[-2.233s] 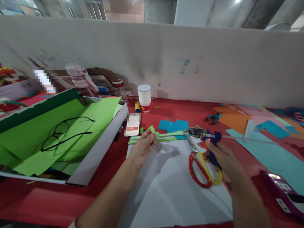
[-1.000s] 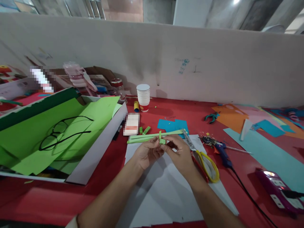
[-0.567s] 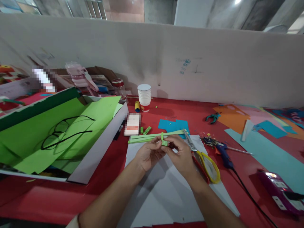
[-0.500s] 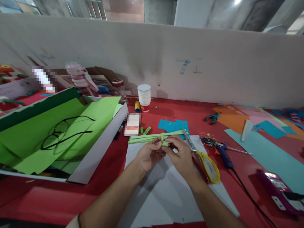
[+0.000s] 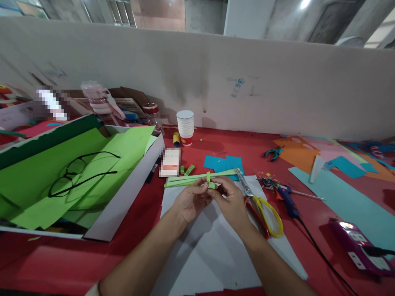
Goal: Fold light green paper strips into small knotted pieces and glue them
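A small folded green paper strip (image 5: pixel 211 185), pleated like an accordion, is pinched between my two hands over the white paper (image 5: pixel 212 255). My left hand (image 5: pixel 193 200) grips it from the left, thumb and fingers closed. From the right, the thumb and fingertips of my right hand (image 5: pixel 228 198) press on it. A short end of the strip stands up above the pleats. Just behind my hands lie long light-green paper strips (image 5: pixel 182 179), and two folded green pieces (image 5: pixel 190 169) rest farther back. Scissors (image 5: pixel 258 205) with yellow and red handles lie beside my right hand.
On the left stands a box (image 5: pixel 129 193) with green sheets and eyeglasses (image 5: pixel 75 176). Paper cups (image 5: pixel 185 128) stand near the wall. At right are a glue gun (image 5: pixel 288 200), its cord, teal pliers (image 5: pixel 273 153), a purple power strip (image 5: pixel 359 246) and a light-blue sheet (image 5: pixel 345 209).
The whole view has shifted slightly, so things sit a little farther left. Both hands stay on the folded green strip, with hardly any change in their grip.
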Motion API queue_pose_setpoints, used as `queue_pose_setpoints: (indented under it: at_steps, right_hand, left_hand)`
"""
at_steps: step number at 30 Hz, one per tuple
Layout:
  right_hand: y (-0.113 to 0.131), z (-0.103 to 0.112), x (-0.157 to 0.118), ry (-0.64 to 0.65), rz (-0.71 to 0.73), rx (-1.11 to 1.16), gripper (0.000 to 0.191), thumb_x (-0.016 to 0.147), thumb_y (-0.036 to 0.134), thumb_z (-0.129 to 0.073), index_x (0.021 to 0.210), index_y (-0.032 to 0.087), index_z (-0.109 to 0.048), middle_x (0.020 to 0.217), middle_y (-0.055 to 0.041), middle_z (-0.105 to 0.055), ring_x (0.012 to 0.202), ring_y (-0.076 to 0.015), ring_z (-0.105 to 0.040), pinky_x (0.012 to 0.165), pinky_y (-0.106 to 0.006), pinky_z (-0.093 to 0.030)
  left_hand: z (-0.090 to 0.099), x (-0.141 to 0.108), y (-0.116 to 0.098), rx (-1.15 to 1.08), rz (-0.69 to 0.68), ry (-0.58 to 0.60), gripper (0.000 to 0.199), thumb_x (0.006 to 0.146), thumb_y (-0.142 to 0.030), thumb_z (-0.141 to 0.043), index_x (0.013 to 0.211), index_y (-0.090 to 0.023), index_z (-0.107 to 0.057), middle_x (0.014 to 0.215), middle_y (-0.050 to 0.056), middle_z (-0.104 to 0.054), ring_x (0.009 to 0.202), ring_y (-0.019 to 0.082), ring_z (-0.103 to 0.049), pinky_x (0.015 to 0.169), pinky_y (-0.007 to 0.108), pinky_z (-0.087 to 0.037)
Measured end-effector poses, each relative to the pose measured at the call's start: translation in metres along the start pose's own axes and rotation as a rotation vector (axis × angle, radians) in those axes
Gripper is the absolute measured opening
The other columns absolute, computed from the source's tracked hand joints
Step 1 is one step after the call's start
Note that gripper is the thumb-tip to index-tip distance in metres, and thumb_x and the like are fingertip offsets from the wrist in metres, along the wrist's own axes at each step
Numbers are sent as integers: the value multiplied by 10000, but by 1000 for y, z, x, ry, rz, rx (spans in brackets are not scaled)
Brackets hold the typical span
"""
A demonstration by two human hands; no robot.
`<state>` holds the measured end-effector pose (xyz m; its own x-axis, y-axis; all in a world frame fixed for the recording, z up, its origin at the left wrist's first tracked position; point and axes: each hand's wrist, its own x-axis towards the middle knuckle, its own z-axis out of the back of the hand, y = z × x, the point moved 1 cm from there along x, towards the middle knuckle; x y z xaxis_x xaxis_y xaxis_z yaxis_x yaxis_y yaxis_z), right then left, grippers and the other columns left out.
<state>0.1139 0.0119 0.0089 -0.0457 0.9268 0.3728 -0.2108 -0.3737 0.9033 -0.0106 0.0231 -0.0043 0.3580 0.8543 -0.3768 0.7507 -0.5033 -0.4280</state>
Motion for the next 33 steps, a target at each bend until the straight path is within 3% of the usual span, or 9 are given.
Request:
queue_pose_setpoints:
  at_steps: [4, 10, 19, 23, 28, 33]
  right_hand:
    - [-2, -1, 0, 3, 18, 18, 172, 750, 171, -636, 908, 240, -646, 942, -36, -630, 828, -173, -588, 675, -280, -487]
    - [2, 1, 0, 32, 64, 24, 174, 736, 130, -634, 865, 244, -657, 925, -30, -632, 879, -181, -583, 741, -294, -481]
    - [-4, -1, 0, 54, -33, 92, 168, 746, 180, -632, 906, 232, -633, 973, -40, -613, 872, -175, -584, 706, -284, -487]
    - [1, 0, 0, 54, 2, 73, 157, 738, 147, -630, 869, 232, -636, 929, -31, -610, 844, -171, -580, 691, -281, -483]
    - [1, 1, 1, 46, 20, 30, 169, 738, 136, -622, 866, 244, -650, 933, -21, -624, 878, -177, -575, 741, -296, -481]
    - [-6, -2, 1, 95, -109, 167, 152, 776, 223, -603, 924, 232, -633, 1017, -42, -585, 792, -160, -570, 612, -260, -501]
  left_hand:
    - [0, 0, -1, 19, 27, 33, 253, 562, -74, -759, 762, -152, -625, 570, -43, -541, 454, 41, -443, 486, 183, -359]
    - [3, 2, 1, 35, 5, 50, 276, 552, -67, -753, 769, -175, -623, 569, -51, -530, 467, 50, -442, 558, 212, -407]
    - [4, 3, 4, -25, 24, 17, 227, 550, -91, -766, 678, -167, -594, 437, -88, -364, 388, 27, -298, 459, 168, -343]
    - [2, 1, 5, -14, 29, 51, 216, 562, -92, -760, 662, -164, -582, 432, -92, -338, 379, 24, -259, 425, 157, -300]
    - [1, -1, 5, -16, 47, 11, 206, 570, -68, -745, 633, -158, -572, 418, -94, -332, 378, 24, -286, 467, 169, -353]
    - [-1, -1, 5, -34, 34, -52, 196, 584, -48, -730, 645, -161, -581, 439, -77, -438, 398, 43, -400, 551, 213, -445]
